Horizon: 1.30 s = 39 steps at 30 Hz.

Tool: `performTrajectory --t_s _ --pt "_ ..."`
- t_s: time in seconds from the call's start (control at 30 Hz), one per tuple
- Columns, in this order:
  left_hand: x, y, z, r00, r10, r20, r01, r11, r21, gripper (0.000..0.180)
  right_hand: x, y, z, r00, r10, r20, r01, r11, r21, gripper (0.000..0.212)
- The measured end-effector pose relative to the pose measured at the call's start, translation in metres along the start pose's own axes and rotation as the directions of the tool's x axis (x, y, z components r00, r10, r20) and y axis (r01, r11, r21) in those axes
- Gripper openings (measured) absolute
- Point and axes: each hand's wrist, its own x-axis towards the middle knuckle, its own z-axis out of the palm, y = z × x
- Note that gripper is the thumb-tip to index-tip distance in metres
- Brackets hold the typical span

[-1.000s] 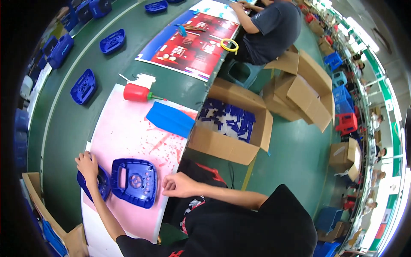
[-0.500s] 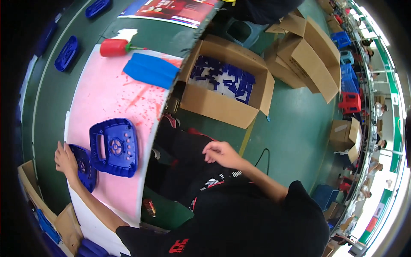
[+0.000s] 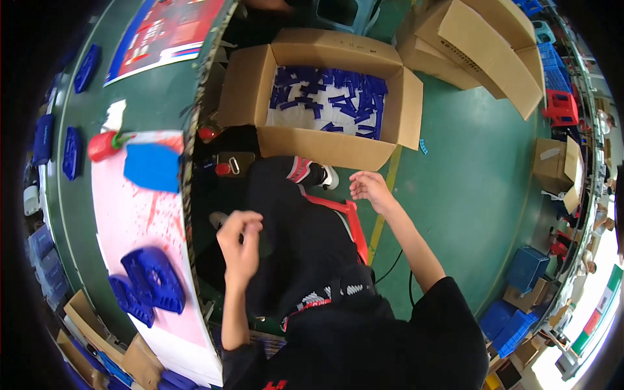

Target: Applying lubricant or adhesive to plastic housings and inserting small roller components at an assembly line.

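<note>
Left hand (image 3: 239, 249), now off the two blue panels (image 3: 162, 279), is hovering beside the tabletop (image 3: 156, 101), right hand (image 3: 370, 188) hanging near the carton (image 3: 325, 148), both grips half-curled, empty, so panels are lying unheld on the pink sheet (image 3: 118, 201).

Floor (image 3: 455, 214) evenly lit | white glare lower right | rim dark, lines bowed | shadow under worktable (image 3: 156, 97)
</note>
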Motion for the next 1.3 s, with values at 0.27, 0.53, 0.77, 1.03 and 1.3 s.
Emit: performTrajectory --t_s 0.27,0.53,0.77,1.03,1.3 --pt "0.262 -0.233 0.098 0.924 -0.345 0.164 0.366 0.923 -0.12 0.017 0.259 -0.029 -0.092 0.871 -0.212 -0.443 0.23 0.973 -0.014 0.02" --pt "0.461 -0.447 0.238 0.996 0.054 0.067 -0.084 0.78 0.62 0.077 0.486 -0.046 -0.205 0.5 -0.461 -0.733 -0.375 0.648 -0.663 0.095" --pt "0.542 -0.442 0.306 0.93 -0.365 0.036 0.284 0.778 0.56 0.094 0.517 -0.055 -0.184 0.286 -0.397 -0.872 -0.435 0.757 -0.487 0.092" --pt "0.501 -0.395 0.436 0.963 -0.241 0.12 0.242 0.97 0.006 0.077 0.536 -0.042 -0.174 0.468 -0.586 -0.662 -0.297 0.601 -0.742 0.101" --pt "0.481 -0.362 0.479 0.804 -0.392 0.446 0.593 0.581 -0.558 0.08 0.526 -0.064 -0.173 0.812 -0.274 -0.515 0.206 0.961 -0.186 0.052"
